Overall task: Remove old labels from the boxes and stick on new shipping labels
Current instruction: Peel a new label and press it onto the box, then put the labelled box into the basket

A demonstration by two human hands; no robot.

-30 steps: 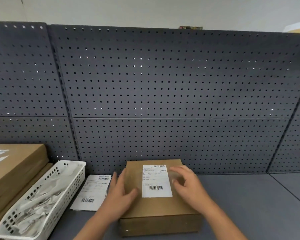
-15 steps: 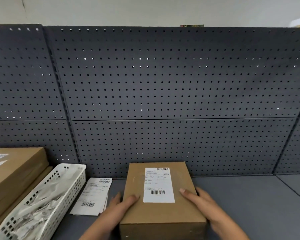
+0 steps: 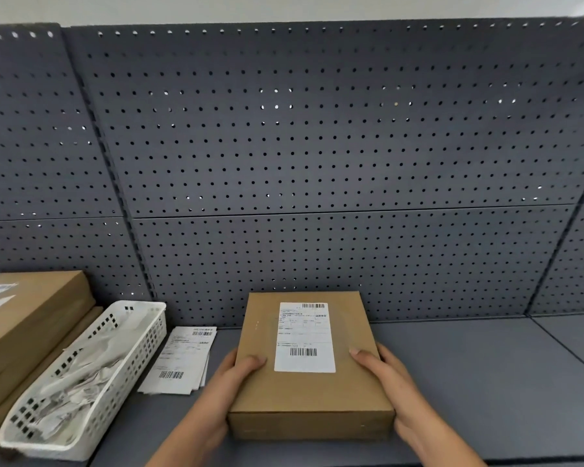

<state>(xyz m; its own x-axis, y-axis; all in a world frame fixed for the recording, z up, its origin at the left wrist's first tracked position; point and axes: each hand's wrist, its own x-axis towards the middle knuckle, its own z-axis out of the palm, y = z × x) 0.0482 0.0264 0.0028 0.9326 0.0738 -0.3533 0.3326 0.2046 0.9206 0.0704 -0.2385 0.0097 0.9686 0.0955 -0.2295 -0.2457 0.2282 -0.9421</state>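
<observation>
Gripping the cardboard box (image 3: 311, 392) by its two long sides, the left hand (image 3: 230, 375) and right hand (image 3: 390, 372) each hook a thumb over its top. The box lies mid-shelf, long axis near to far. Its shipping label (image 3: 304, 338) sits between the thumbs, towards the far end, reachable by either hand.

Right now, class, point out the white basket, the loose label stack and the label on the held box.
white basket (image 3: 129, 372): head view, its perforated side wall.
loose label stack (image 3: 182, 360): head view, middle of top sheet.
box label (image 3: 304, 337): head view, centre of its face.
</observation>
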